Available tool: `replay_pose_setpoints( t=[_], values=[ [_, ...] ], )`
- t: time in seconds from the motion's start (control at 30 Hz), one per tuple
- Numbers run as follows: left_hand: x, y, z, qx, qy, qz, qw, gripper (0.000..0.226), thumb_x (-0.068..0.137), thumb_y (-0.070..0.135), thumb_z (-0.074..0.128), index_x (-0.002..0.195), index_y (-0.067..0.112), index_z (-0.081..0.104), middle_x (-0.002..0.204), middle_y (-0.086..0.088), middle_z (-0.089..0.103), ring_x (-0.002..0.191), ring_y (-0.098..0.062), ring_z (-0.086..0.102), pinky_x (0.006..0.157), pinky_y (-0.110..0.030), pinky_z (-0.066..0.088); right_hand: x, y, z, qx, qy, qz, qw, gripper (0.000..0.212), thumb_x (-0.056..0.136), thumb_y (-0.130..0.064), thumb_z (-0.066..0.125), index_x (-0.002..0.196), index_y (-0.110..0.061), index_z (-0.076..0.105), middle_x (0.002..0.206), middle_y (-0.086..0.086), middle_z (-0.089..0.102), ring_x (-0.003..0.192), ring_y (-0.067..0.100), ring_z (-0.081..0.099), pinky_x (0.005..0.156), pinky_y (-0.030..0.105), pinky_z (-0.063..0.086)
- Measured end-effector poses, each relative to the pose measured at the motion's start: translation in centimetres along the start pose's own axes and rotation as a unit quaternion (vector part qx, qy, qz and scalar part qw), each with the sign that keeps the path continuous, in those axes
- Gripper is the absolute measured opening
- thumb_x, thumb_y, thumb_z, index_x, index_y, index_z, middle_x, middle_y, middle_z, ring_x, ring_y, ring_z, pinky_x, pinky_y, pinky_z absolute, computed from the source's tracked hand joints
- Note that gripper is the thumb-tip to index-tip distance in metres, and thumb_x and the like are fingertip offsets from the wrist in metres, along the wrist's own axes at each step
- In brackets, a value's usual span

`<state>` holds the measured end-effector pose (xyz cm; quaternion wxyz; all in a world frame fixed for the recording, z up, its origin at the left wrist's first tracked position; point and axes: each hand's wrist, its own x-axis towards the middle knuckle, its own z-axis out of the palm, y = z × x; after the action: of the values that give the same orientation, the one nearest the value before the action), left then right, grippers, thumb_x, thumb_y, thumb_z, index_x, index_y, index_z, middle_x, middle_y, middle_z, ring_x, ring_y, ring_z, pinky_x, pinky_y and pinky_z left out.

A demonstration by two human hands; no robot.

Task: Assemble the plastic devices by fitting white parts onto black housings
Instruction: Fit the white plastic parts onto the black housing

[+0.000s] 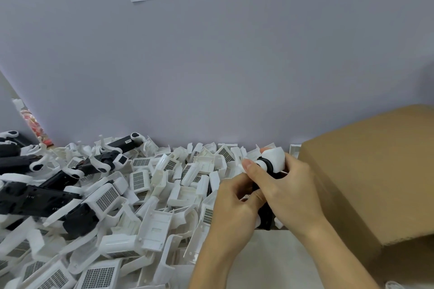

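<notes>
Both hands hold one black housing (265, 216) upright at the right of the parts pile. A white part (274, 158) sits on its top end, over a black ring (266, 165). My right hand (288, 185) wraps the housing from the right, thumb pressed beside the ring. My left hand (231, 199) grips the housing's lower left side, fingers curled in. The housing's middle is hidden by the fingers.
A deep pile of loose white parts (150, 195) with grilles covers the table. Several assembled black-and-white devices (47, 197) lie at the left. A brown cardboard box (366, 171) stands at the right. A pale wall (211, 65) rises directly behind.
</notes>
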<state>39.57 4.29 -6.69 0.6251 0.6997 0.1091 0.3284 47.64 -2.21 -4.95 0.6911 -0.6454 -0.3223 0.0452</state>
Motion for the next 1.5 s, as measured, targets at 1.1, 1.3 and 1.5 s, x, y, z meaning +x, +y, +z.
replay_pose_setpoints(
  t=[1.1, 1.3, 1.5],
  values=[
    [1.0, 0.4, -1.2, -0.346, 0.145, -0.104, 0.921, 0.024, 0.077, 0.037, 0.073, 0.076, 0.014, 0.08, 0.078, -0.011, 0.072, 0.063, -0.024, 0.068, 0.054, -0.034, 0.058, 1.8, 2.1, -1.9, -0.02, -0.035, 0.137, 0.99, 0.017, 0.097, -0.019, 0.06, 0.093, -0.025, 0.075, 0.082, -0.006, 0.074, 0.071, 0.002, 0.068, 0.058, 0.013, 0.049],
    [0.8, -0.2, -1.1, -0.232, 0.177, -0.105, 0.951, 0.029, 0.064, 0.029, 0.08, 0.086, 0.012, 0.074, 0.075, -0.009, 0.07, 0.066, -0.023, 0.069, 0.06, -0.036, 0.057, 1.7, 2.0, -1.9, -0.03, -0.076, 0.153, 0.985, 0.018, 0.099, -0.017, 0.057, 0.096, -0.023, 0.074, 0.075, -0.007, 0.073, 0.059, 0.002, 0.067, 0.051, 0.012, 0.049],
    [0.5, 0.5, -1.1, -0.338, 0.204, -0.148, 0.907, 0.033, 0.063, 0.033, 0.074, 0.083, 0.01, 0.061, 0.067, -0.009, 0.059, 0.05, -0.018, 0.058, 0.045, -0.025, 0.049, 1.3, 1.3, -1.7, -0.008, -0.166, 0.224, 0.96, 0.032, 0.098, -0.015, 0.053, 0.084, -0.025, 0.079, 0.079, 0.002, 0.074, 0.064, 0.01, 0.069, 0.063, 0.024, 0.052]
  ],
)
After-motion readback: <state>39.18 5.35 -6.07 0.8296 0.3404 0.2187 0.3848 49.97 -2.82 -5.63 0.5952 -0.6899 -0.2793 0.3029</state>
